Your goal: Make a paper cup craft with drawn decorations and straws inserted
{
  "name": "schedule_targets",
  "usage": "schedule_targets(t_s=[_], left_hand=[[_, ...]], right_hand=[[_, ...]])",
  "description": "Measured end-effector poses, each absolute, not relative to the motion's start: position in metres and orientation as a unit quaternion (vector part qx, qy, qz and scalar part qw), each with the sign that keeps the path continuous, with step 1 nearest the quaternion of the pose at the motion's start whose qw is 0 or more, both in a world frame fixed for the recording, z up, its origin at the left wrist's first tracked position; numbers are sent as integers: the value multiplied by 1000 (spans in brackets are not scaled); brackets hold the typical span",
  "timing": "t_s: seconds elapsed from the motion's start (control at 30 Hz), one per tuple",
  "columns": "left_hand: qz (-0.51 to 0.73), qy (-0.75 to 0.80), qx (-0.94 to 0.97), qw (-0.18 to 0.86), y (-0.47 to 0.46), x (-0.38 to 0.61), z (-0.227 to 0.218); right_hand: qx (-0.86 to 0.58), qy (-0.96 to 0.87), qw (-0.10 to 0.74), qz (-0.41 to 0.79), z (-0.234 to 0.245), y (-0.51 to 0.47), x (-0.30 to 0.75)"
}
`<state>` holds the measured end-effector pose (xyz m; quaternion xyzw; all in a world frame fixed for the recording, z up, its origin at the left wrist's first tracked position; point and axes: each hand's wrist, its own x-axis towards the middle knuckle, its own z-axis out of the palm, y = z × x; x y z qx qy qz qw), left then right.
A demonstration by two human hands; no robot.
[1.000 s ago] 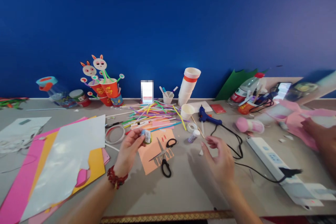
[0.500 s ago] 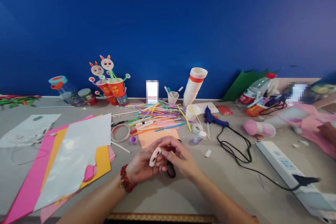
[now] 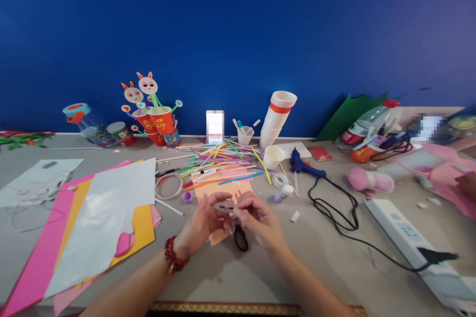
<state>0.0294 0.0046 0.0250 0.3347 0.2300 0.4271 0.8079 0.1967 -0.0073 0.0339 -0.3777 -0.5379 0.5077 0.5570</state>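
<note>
Between my two hands is a small white paper rabbit face (image 3: pixel 224 206) with pink and dark markings, tilted nearly edge-on. My right hand (image 3: pixel 258 218) pinches its right edge between thumb and fingers. Curled around its left side, my left hand (image 3: pixel 199 223) steadies it with bent fingers. A red bead bracelet circles the left wrist. Below the hands lie scissors (image 3: pixel 241 237) with black handles, their blades partly hidden. Under them is an orange paper sheet (image 3: pixel 204 193) with small red marks.
Colourful sticks (image 3: pixel 223 166) spread behind my hands. Paper sheets (image 3: pixel 100 208) lie left. A glue gun (image 3: pixel 303 166), its cord and a power strip (image 3: pixel 405 233) lie right. Rabbit figures (image 3: pixel 148 84) rise from red cups (image 3: pixel 160 119). A stack of cups (image 3: pixel 277 121) leans back. Another person's hand (image 3: pixel 466 183) is far right.
The paper face has been turned from upright to nearly flat and lifted slightly. My hands have moved a little apart, exposing more of the scissors and orange paper. The view has shifted slightly.
</note>
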Motion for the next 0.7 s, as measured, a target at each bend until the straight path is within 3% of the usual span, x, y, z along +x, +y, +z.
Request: schedule_targets(t_s=[0.1, 0.23, 0.37, 0.53, 0.7], left_hand=[[519, 267, 450, 676, 4, 30, 23], [548, 340, 510, 569, 3, 27, 29], [587, 330, 524, 522, 7, 19, 36], [575, 320, 569, 494, 8, 16, 37], [533, 297, 651, 452, 4, 17, 30]], right_hand=[[-405, -497, 565, 520, 33, -10, 197], [-423, -507, 534, 528, 35, -8, 204], [-496, -587, 499, 400, 36, 8, 229], [-555, -748, 297, 208, 27, 29, 246], [-555, -780, 224, 184, 18, 41, 228]])
